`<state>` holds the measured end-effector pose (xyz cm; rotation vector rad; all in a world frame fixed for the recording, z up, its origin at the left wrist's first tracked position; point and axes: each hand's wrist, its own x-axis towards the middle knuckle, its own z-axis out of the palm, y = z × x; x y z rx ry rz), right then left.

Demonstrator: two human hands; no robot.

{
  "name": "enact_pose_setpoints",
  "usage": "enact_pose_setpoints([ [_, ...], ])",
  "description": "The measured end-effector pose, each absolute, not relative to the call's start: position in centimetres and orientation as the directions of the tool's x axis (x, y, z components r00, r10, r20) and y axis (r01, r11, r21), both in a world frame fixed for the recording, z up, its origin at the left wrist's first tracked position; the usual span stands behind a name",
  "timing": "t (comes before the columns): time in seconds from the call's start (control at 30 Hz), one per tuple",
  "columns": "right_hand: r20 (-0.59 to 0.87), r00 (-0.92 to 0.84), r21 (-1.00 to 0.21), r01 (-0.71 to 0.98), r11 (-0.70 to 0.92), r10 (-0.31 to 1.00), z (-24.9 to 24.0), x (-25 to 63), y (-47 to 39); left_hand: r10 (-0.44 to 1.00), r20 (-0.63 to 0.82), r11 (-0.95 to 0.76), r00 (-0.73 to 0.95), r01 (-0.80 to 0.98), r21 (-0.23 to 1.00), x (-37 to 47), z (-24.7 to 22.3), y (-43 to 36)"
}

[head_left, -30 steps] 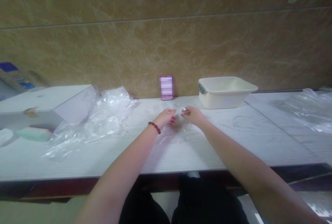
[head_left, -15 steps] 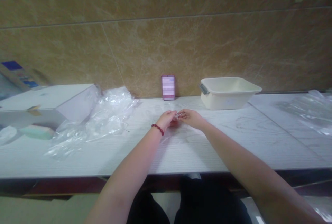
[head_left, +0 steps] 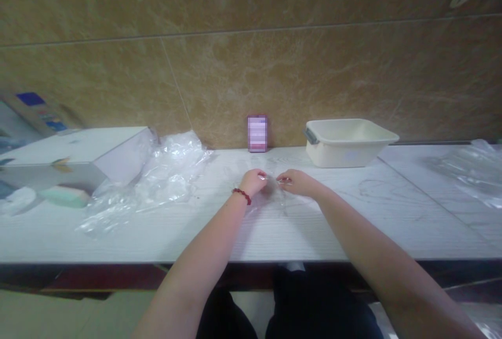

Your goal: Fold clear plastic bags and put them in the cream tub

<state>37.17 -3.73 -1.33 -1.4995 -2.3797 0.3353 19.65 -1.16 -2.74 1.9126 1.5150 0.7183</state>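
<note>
Both hands hold a thin clear plastic bag (head_left: 270,198) above the middle of the white table. My left hand (head_left: 254,181), below a red bead bracelet (head_left: 243,195), pinches one side of the bag's edge. My right hand (head_left: 298,182) pinches the other side, a small gap away. The bag is so see-through that its outline is hard to make out, and its lower part hangs or lies toward me.
A phone (head_left: 257,134) leans on the tiled wall, with a cream plastic bin (head_left: 341,153) to its right. Crumpled clear bags (head_left: 164,171) lie beside a white box (head_left: 74,150) at left. More clear plastic (head_left: 474,169) is at far right. A pale green block (head_left: 65,196) sits before the box.
My hands have moved apart from nearly touching, with the plastic stretched between them. The whole view has shifted slightly.
</note>
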Motion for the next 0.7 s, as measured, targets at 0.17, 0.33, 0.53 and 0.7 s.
enact_pose_setpoints([
  [0.17, 0.102, -0.456, -0.327, 0.824, 0.463, 0.884, -1.6, 37.3, -3.7, 0.954, 0.142, -0.292, 0.265, 0.706, 0.645, 19.7, -2.6, -1.4],
  [0.33, 0.074, -0.462, -0.317, 0.829, 0.460, 0.884, -1.6, 37.4, -3.7, 0.940, 0.170, -0.337, 0.295, 0.742, 0.579, 19.4, -2.7, -1.3],
  [0.53, 0.054, -0.480, -0.284, 0.833, 0.475, 0.875, -1.8, 37.4, -3.6, 0.923, 0.188, -0.385, 0.337, 0.763, 0.519, 19.0, -2.5, -1.3],
  [0.7, -0.037, -0.445, -0.207, 0.880, 0.428, 0.895, -1.8, 37.4, -3.6, 0.887, 0.149, -0.461, 0.437, 0.848, 0.260, 17.8, -2.6, -1.6],
])
